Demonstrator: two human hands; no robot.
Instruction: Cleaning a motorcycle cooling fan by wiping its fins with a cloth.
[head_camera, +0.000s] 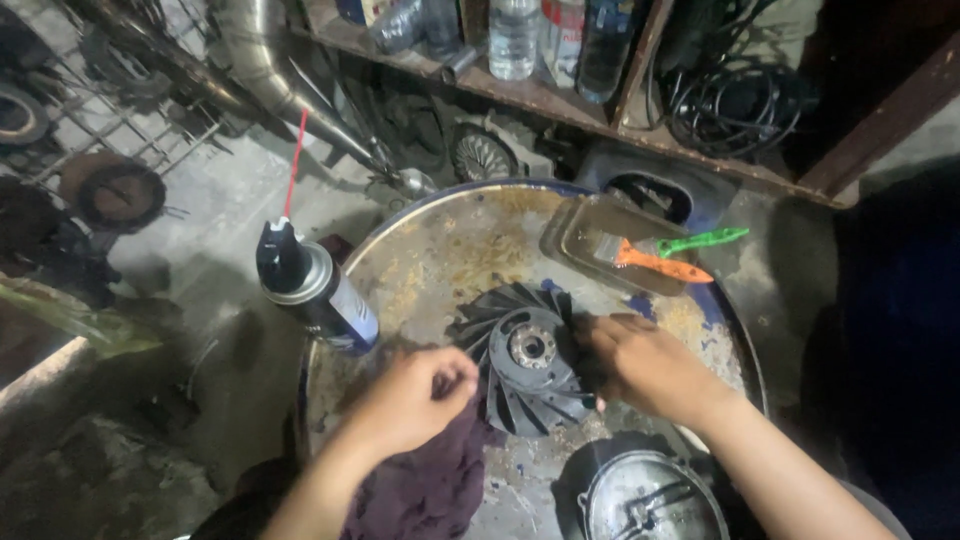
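Left hand (415, 395) is bunched tight around a dark purple rag (430, 480), knuckles pressed right up against the rim of the black finned metal fan wheel (525, 365), while the right hand (645, 365) clamps down on the wheel's opposite edge, fingers curled over the blades to steady it. That fan wheel lies flat, face up, near the middle of the round rusty drum top (440, 250) with its blue-painted rim, and its bare metal hub with bolt holes shows at the centre. As for progress, the blades look dull and dark, grime or shadow I cannot tell, and the rag sits only at the left edge, so I judge the wiping to be partway at best, with most of the vanes yet to be gone over. Just left of the wheel stands a dark spray can with a thin red straw (310, 285), leaning at the drum's edge. Beyond, a shallow rectangular metal tray (580, 215) holds an orange-handled brush (655, 262) and a green-handled tool (705, 240). Near the bottom, a round grey metal housing (650, 495) rests just beside the wheel. Clear plastic bottles (515, 35) line the wooden shelf behind.
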